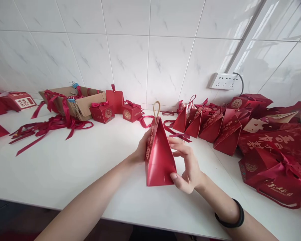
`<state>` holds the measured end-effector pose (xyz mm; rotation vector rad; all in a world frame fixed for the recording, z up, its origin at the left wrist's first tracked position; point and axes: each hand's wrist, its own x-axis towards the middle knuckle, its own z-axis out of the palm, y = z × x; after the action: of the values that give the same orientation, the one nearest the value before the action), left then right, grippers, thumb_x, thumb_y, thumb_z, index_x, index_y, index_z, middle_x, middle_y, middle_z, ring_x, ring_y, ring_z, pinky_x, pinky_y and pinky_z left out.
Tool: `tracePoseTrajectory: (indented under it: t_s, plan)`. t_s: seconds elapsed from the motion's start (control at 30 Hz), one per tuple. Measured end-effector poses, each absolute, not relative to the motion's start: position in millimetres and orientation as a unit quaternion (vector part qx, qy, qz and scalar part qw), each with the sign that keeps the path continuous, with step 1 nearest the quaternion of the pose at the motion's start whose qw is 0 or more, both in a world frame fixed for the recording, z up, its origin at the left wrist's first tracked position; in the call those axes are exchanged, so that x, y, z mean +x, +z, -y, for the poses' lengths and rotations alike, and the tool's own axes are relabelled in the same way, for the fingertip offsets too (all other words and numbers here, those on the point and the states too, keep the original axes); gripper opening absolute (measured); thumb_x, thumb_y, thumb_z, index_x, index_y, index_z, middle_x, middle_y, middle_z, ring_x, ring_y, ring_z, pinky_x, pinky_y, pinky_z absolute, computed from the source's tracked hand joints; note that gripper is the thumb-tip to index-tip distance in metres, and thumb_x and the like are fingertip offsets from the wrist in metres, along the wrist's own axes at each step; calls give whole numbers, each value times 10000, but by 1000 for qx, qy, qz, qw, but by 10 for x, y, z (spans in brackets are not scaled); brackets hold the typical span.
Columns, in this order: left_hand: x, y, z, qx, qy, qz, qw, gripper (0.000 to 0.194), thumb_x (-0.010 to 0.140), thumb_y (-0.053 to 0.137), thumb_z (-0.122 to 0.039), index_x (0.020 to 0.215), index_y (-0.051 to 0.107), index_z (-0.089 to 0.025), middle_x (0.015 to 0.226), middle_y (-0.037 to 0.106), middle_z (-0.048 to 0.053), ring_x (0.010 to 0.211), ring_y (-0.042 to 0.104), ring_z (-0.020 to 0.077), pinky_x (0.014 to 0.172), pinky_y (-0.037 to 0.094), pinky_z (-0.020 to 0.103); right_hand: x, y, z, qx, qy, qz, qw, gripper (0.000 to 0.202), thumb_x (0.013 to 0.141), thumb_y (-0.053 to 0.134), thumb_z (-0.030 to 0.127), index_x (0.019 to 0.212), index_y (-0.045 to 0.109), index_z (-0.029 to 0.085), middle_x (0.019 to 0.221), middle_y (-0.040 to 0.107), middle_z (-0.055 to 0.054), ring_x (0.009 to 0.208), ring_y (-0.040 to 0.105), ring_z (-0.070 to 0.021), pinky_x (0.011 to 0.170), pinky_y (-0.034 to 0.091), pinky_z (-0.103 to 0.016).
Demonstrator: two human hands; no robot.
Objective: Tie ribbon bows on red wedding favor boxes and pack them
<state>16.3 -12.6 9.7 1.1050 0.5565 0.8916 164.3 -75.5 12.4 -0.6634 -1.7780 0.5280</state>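
Observation:
A red triangular gift box (160, 160) stands on the white table in front of me, its plain red side turned my way. Gold lettering runs down its left face, and a tan cord loop (157, 108) sticks up from its peak. My left hand (142, 146) presses against the left face; its fingers are mostly hidden behind the box. Around the right edge curls my right hand (187, 164), thumb at the lower right corner and fingers on the far right side.
Several similar triangular boxes (212, 129) stand in a row at right, beside a pile of red boxes with ribbons (273, 177). A cardboard box (85, 112) draped with red ribbons (52, 129) is at left. Small red boxes (102, 112) line the back. A power strip (224, 82) hangs on the tiled wall.

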Motion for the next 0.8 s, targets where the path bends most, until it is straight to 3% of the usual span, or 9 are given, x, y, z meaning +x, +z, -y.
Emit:
tracePoseTrajectory:
  t_s: [0.23,0.4,0.47,0.67,0.8]
  plan:
    - [134,139,125,451,384,-138,794,564,818,373,-680,754,636,-186,818,659,66,825,615,232,805,479,381,1649,98,755,-253,187,782,538,462,754,538,251,1197,414,292,1325,526,-104,1207,501,-295,678,563,-394]
    - [134,161,91,453,416,-149,775,519,802,447,-646,816,678,-180,667,642,54,779,627,239,820,487,371,1654,80,727,-223,176,803,523,450,848,440,231,1279,324,294,1381,450,-118,1202,502,-276,689,556,-379]
    - [136,157,84,457,433,-147,763,506,809,445,-638,809,679,-190,698,661,48,786,628,234,805,490,362,1664,64,705,-220,176,803,525,428,874,414,240,1287,315,285,1380,438,-127,1219,484,-280,723,549,-390]
    - [117,3,11,427,557,-267,660,437,833,492,-595,846,648,-187,823,688,23,789,621,200,759,469,313,1705,30,590,-291,147,802,500,476,898,449,458,1285,323,211,1187,553,-145,1020,583,-279,790,515,-430]
    - [79,-50,-26,449,600,-366,552,489,818,497,-620,969,650,-181,945,697,52,921,622,241,830,449,335,1696,36,527,-406,233,761,450,489,899,446,524,1268,374,211,1224,557,-131,1051,566,-271,866,490,-436]
